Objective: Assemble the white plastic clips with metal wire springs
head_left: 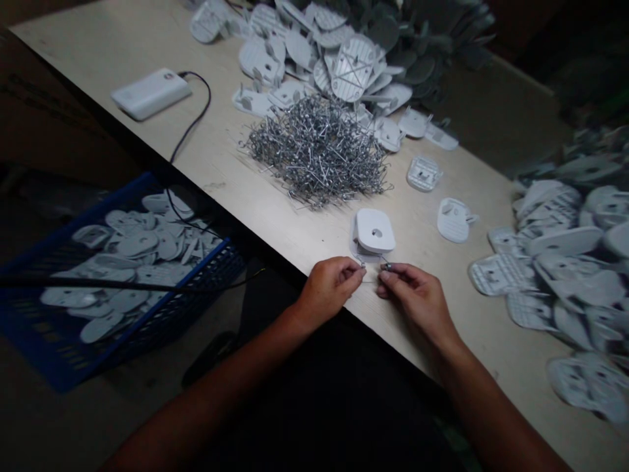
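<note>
My left hand (334, 285) is closed in a pinch on the end of a small metal wire piece at the table's near edge. My right hand (413, 295) pinches another small metal piece, a short gap to the right. Just beyond the fingertips lies a white rounded-square plastic part (374, 231) with a hole in it. Thin wire shows between this part and both hands. Farther back is a heap of metal wire pieces (319, 151).
White plastic parts are piled at the back (354, 65) and on the right (570, 255). Two single parts (423, 174) lie nearer. A white power bank (151, 94) with a cable is on the left. Below the edge stands a blue crate (63, 354) of white parts.
</note>
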{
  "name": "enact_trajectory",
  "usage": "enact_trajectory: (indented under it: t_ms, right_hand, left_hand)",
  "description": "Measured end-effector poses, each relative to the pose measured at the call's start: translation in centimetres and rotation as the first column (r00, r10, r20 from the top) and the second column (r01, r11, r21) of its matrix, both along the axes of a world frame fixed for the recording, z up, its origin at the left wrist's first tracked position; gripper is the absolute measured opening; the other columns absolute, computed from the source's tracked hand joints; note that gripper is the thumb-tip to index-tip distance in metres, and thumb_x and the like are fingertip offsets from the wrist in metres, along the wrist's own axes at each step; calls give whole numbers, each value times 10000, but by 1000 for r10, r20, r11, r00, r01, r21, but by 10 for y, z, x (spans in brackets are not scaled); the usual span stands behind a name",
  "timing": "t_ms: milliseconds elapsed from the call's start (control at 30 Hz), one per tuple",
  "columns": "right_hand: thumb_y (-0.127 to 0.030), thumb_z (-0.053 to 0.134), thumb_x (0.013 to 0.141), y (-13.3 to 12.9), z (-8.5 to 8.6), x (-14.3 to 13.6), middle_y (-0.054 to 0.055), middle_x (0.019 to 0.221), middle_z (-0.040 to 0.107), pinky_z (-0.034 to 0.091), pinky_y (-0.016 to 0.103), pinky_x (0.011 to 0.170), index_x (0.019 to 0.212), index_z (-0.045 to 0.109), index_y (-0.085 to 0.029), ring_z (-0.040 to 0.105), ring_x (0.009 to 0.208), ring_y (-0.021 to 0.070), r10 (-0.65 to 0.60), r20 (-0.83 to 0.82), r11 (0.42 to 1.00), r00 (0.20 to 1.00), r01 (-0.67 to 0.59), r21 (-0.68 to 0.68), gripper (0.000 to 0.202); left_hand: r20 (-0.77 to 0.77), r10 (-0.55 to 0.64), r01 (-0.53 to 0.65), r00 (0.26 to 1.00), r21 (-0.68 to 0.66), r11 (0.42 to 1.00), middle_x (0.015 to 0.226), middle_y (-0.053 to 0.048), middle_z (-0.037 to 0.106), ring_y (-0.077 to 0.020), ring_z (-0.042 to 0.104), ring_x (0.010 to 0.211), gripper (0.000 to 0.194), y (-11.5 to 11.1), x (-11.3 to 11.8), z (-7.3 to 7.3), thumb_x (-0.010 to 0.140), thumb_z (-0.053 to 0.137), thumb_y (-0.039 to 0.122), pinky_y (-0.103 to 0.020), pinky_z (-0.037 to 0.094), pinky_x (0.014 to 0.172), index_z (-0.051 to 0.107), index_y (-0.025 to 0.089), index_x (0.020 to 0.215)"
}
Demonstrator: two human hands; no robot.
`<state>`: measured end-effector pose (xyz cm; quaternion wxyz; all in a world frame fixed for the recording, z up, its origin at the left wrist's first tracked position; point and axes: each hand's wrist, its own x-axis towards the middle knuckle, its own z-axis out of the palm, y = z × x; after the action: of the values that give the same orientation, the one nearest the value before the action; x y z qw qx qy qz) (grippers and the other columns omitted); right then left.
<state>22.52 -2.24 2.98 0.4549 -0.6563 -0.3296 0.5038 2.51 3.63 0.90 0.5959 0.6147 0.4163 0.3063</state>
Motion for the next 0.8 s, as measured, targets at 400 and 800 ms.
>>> enact_trajectory:
  t_ms: [400,800]
  right_hand:
    - [-578,991,718,2,-1,-2,88,876,794,678,319,706,1041,804,-159,769,710,209,-9,-7,999,1000,9,30,562]
    - [-538,1015,675,8,-1,3,85,833,784,652,272,655,972,786,-150,739,655,177,3,-87,998,996,-8,-58,540]
  left_hand:
    - [-127,36,-17,991,145,989,707,7,664,-121,602,621,189,8,-1,4,987,657,321,-228,429,583,743,174,905]
    - [-209,46,-1,977,211,977,787,11,655,-121,564,667,96,15,-4,6,943,709,266,-238,431,637,725,183,988]
